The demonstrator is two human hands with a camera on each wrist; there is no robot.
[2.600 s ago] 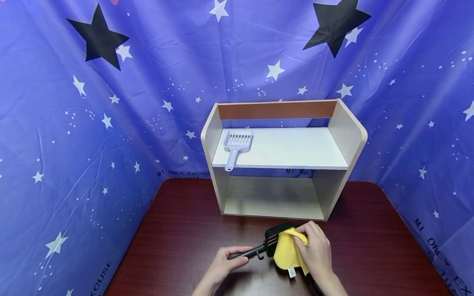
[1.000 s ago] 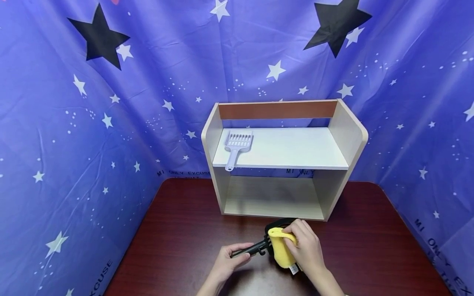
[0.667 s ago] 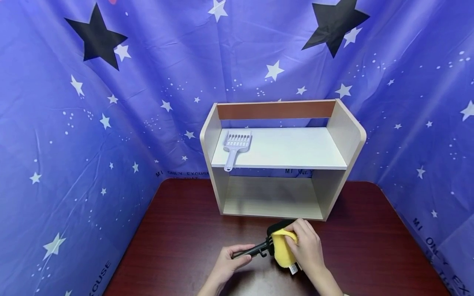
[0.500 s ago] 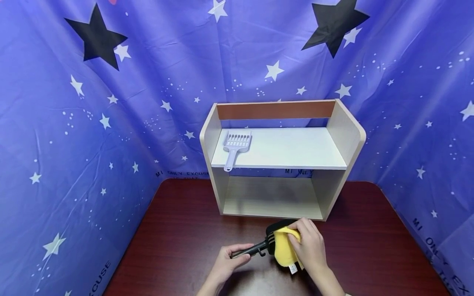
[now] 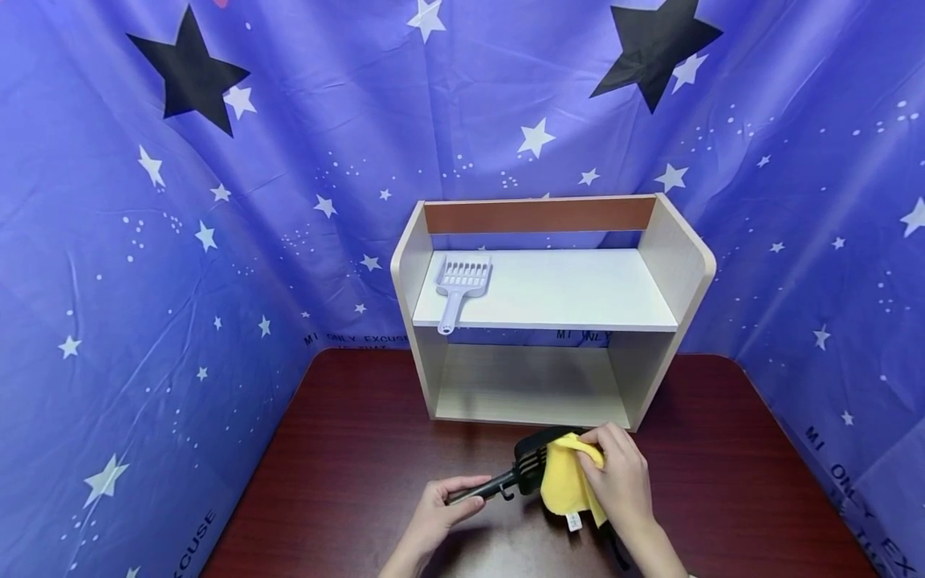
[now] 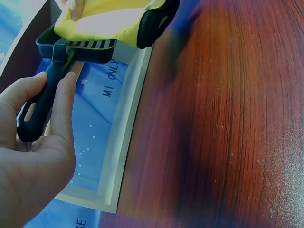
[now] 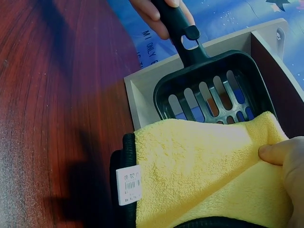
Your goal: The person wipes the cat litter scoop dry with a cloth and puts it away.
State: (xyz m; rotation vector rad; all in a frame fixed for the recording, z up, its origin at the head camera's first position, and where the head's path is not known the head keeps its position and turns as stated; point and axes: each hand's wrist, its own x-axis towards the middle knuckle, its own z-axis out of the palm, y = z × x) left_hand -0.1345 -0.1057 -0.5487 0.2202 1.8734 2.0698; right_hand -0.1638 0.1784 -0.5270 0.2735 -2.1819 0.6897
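A black slotted litter scoop (image 7: 190, 76) is held up over the table, its handle gripped between thumb and fingers of my left hand (image 5: 431, 514). Its slotted head tilts toward the right. My right hand (image 5: 623, 478) pinches a yellow cloth (image 5: 565, 478) with a dark edge and a white tag (image 7: 128, 185). The cloth lies against the far part of the scoop's head and covers some of the slots, as the right wrist view shows. In the left wrist view the cloth (image 6: 104, 21) hangs over the scoop's head (image 6: 97, 54).
Behind the hands stands a two-level wooden shelf (image 5: 668, 385). A pale lilac litter scoop (image 5: 462, 281) lies on its upper board at the left, handle past the front edge. The dark red table (image 5: 347, 449) meets a blue star-printed curtain (image 5: 289, 201) on its sides.
My right hand and the cloth move left along the scoop's head, then back right, uncovering more slots. The left hand keeps its grip on the handle and shifts only slightly.
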